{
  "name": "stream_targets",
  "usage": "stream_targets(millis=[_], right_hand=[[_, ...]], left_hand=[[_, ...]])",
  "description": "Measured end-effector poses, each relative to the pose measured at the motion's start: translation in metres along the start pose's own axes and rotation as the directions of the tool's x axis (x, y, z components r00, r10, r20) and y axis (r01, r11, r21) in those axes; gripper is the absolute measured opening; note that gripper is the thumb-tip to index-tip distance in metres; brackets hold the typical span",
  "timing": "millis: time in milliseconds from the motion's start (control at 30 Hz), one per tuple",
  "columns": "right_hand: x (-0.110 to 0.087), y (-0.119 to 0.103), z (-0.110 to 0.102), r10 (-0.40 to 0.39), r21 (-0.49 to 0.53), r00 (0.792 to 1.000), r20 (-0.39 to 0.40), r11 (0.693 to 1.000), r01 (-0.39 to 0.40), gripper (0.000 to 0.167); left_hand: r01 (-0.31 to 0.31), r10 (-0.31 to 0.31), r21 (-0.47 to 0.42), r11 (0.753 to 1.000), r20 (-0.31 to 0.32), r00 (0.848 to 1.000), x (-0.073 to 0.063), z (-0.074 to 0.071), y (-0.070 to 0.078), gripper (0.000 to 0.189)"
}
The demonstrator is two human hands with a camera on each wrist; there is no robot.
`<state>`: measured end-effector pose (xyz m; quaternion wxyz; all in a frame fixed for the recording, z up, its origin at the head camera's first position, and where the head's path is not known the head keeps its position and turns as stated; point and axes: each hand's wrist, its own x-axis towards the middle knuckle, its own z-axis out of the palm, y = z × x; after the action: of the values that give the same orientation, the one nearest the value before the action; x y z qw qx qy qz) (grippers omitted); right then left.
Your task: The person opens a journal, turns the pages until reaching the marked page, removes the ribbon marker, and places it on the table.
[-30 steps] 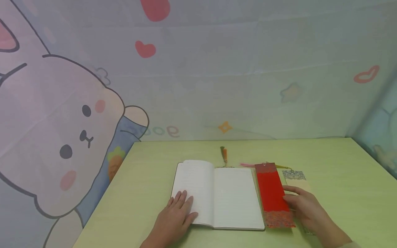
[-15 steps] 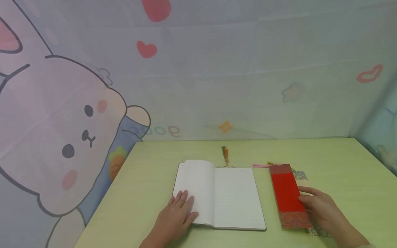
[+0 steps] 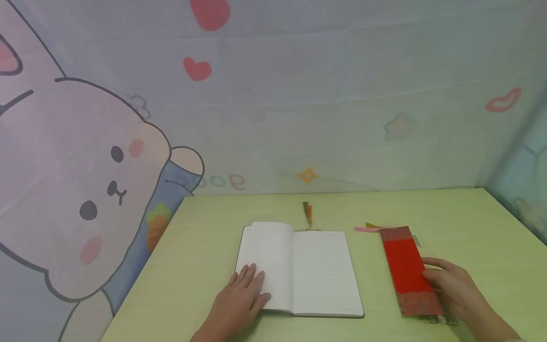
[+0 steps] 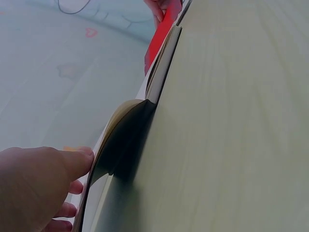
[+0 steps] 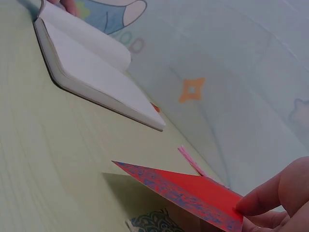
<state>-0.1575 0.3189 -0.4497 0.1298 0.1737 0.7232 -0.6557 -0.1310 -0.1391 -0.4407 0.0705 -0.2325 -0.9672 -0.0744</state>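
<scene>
An open notebook (image 3: 325,273) with lined white pages lies on the table. My left hand (image 3: 241,297) rests with straight fingers on its left page, and in the left wrist view the thumb lies by the page edge. To the right of the notebook, my right hand (image 3: 457,285) pinches the right edge of a red bookmark (image 3: 408,266) with patterned ends and a pink tassel (image 3: 366,229). In the right wrist view the red bookmark is tilted above the table, over a second bookmark (image 5: 155,222) with a dark lacy pattern, mostly hidden beneath it.
Green and orange tassels (image 3: 307,213) stick out behind the notebook's top edge. A yellow tassel (image 3: 372,225) shows near the pink one. The pale green table (image 3: 171,266) ends at a printed cloth backdrop (image 3: 273,118) with a cartoon rabbit.
My right hand has carried the red bookmark rightward, away from the notebook, so that it now covers most of the patterned bookmark. My left hand has stayed on the left page.
</scene>
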Motion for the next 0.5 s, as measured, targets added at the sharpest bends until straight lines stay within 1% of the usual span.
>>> stream_targets(millis=[67,167,300,400,500], right_hand=[[0.0011,-0.0008,-0.0024,0.01,-0.032,1.0,-0.015,0.999,-0.01,0.062],[0.0034,-0.0015,-0.0048,0.005,-0.1,0.999,-0.036,0.995,-0.009,0.06],[0.0068,-0.0003,-0.0057,0.001,-0.194,0.996,-0.086,0.981,-0.018,0.057],[0.0073,0.0035,-0.0051,-0.012,-0.287,0.99,-0.139,0.958,-0.029,0.056],[0.0053,0.0065,-0.0025,-0.054,-0.405,0.98,-0.192,0.914,-0.029,0.057]], left_hand=[[0.005,-0.005,0.003,1.0,-0.001,1.0,-0.0003,0.0,0.0002,0.051],[0.018,-0.018,0.008,1.0,0.003,1.0,-0.0009,0.0011,-0.0001,0.051],[0.022,-0.022,0.006,1.0,-0.002,1.0,-0.0021,0.002,-0.0006,0.051],[0.008,-0.008,0.009,1.0,-0.013,1.0,-0.0024,0.0021,-0.0009,0.051],[-0.009,0.009,0.015,1.0,-0.024,1.0,-0.0024,0.001,-0.0012,0.051]])
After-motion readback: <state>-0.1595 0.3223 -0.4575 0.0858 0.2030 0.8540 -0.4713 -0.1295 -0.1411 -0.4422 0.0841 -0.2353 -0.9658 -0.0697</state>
